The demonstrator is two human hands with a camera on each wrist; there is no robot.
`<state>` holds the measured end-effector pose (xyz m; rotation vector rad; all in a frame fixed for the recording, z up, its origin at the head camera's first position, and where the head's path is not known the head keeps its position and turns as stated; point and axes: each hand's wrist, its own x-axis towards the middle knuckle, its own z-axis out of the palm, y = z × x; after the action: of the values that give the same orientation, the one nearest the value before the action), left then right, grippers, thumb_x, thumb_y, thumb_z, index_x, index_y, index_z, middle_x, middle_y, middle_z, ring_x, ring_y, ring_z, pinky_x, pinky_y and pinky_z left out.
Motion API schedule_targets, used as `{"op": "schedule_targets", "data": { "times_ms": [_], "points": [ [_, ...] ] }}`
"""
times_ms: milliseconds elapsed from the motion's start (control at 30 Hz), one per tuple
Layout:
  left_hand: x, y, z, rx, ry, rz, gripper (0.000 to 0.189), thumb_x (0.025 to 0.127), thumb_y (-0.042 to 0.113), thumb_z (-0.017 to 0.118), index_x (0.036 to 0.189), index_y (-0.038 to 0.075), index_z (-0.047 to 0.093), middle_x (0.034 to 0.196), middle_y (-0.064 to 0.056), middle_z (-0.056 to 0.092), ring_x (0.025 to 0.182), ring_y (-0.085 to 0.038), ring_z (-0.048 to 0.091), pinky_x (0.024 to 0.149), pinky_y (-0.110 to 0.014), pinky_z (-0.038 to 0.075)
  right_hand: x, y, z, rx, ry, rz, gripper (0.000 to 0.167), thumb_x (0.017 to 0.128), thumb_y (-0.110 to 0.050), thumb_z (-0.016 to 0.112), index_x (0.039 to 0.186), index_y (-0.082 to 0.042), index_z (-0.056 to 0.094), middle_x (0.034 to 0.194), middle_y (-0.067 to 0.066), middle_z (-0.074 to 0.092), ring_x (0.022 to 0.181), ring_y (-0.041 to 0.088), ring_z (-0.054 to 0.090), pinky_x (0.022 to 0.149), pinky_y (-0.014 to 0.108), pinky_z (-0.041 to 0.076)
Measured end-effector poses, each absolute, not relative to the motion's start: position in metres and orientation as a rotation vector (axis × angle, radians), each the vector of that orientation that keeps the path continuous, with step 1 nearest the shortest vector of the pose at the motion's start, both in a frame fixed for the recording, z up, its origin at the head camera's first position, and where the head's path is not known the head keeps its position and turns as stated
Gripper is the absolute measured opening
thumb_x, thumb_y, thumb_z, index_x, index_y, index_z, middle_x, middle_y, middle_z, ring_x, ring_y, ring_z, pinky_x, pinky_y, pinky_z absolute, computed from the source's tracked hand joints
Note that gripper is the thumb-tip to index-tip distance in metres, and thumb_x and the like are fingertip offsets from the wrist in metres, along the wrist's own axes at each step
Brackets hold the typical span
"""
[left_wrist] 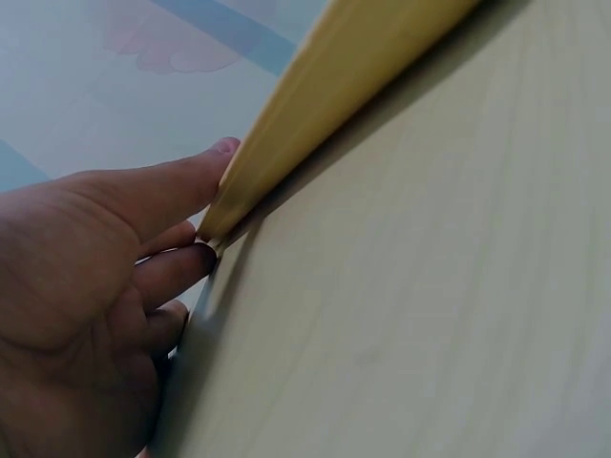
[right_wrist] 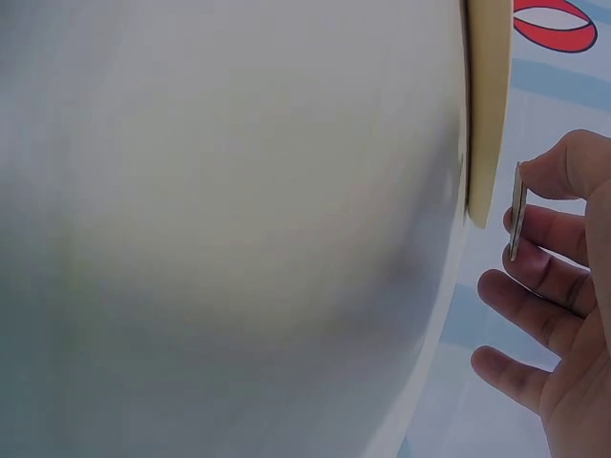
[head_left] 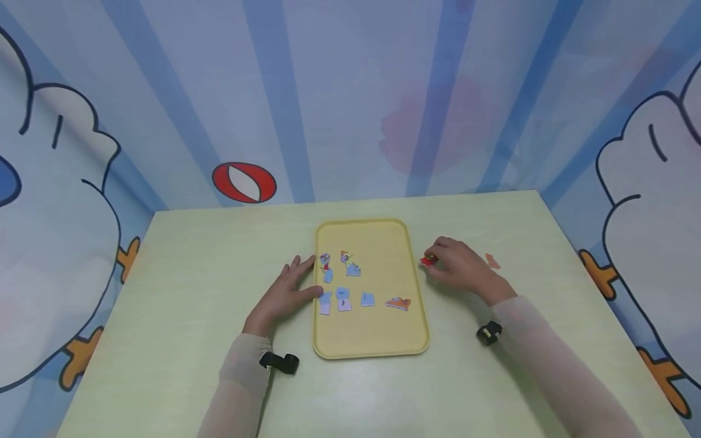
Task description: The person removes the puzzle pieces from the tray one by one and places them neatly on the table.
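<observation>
A yellow tray point(head_left: 370, 350) lies on the table with several small flat puzzle pieces on it. My left hand point(head_left: 282, 301) rests against its left side, fingers spread, thumb and index fingertip at the rim. In the left wrist view the thumb touches the tray's outer wall point(left_wrist: 286, 124). Just beyond the tray's right edge, my right hand point(head_left: 457, 266) pinches a red puzzle piece point(head_left: 428, 261) between thumb and fingers. The right wrist view shows this piece edge-on as a thin sheet point(right_wrist: 517, 212), the ring and little fingers held apart from it.
An orange piece point(head_left: 492, 261) lies on the table right of my right hand. On the tray, blue pieces point(head_left: 353, 269) sit toward the left and an orange one point(head_left: 398, 303) at the lower right. A printed curtain point(head_left: 350, 109) stands behind the pale table point(head_left: 191, 304).
</observation>
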<state>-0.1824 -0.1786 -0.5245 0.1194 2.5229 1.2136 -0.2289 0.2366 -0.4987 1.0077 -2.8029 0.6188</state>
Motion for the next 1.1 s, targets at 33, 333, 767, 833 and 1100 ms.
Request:
{"op": "schedule_targets", "data": {
  "times_ms": [33, 333, 767, 833, 1100],
  "points": [
    [-0.183, -0.178, -0.524, 0.124, 2.523, 1.214, 0.085, 0.097, 0.046, 0.075, 0.168, 0.027, 0.032, 0.177, -0.011, 0.007, 0.162, -0.04, -0.003, 0.126, -0.068, 0.008, -0.229, 0.239, -0.499, 1.006, -2.806, 0.613, 0.017, 0.089, -0.006, 0.074, 0.104, 0.002, 0.076, 0.096, 0.01, 0.067, 0.08, 0.023, 0.06, 0.074, 0.042, 0.053],
    [-0.184, -0.176, -0.525, 0.122, 2.533, 1.217, 0.084, 0.097, 0.046, 0.075, 0.168, 0.027, 0.033, 0.177, -0.011, 0.008, 0.162, -0.041, -0.002, 0.125, -0.069, 0.009, -0.225, 0.258, -0.498, 0.904, -2.887, 0.594, 0.02, 0.091, -0.007, 0.071, 0.108, 0.002, 0.076, 0.101, 0.011, 0.067, 0.084, 0.025, 0.061, 0.078, 0.044, 0.054],
    [-0.182, -0.178, -0.527, 0.104, 2.537, 1.209, 0.085, 0.096, 0.049, 0.075, 0.168, 0.029, 0.033, 0.178, -0.009, 0.009, 0.162, -0.041, -0.001, 0.125, -0.069, 0.009, -0.221, 0.287, -0.5, 0.848, -2.94, 0.543, 0.024, 0.091, -0.007, 0.069, 0.112, 0.003, 0.075, 0.101, 0.01, 0.066, 0.081, 0.021, 0.058, 0.076, 0.044, 0.052],
    [-0.182, -0.178, -0.528, 0.105, 2.534, 1.211, 0.085, 0.096, 0.049, 0.075, 0.168, 0.029, 0.033, 0.178, -0.009, 0.008, 0.162, -0.041, -0.001, 0.125, -0.069, 0.01, -0.22, 0.29, -0.5, 0.846, -2.942, 0.529, 0.024, 0.091, -0.007, 0.069, 0.113, 0.003, 0.075, 0.101, 0.01, 0.066, 0.081, 0.021, 0.058, 0.075, 0.044, 0.052],
    [-0.181, -0.179, -0.525, 0.142, 2.548, 1.21, 0.084, 0.098, 0.046, 0.074, 0.168, 0.025, 0.033, 0.177, -0.013, 0.009, 0.161, -0.043, 0.0, 0.125, -0.069, 0.009, -0.217, 0.297, -0.498, 0.826, -2.954, 0.544, 0.024, 0.091, -0.007, 0.068, 0.112, 0.003, 0.075, 0.102, 0.011, 0.066, 0.081, 0.021, 0.058, 0.075, 0.044, 0.052]
  ]
}}
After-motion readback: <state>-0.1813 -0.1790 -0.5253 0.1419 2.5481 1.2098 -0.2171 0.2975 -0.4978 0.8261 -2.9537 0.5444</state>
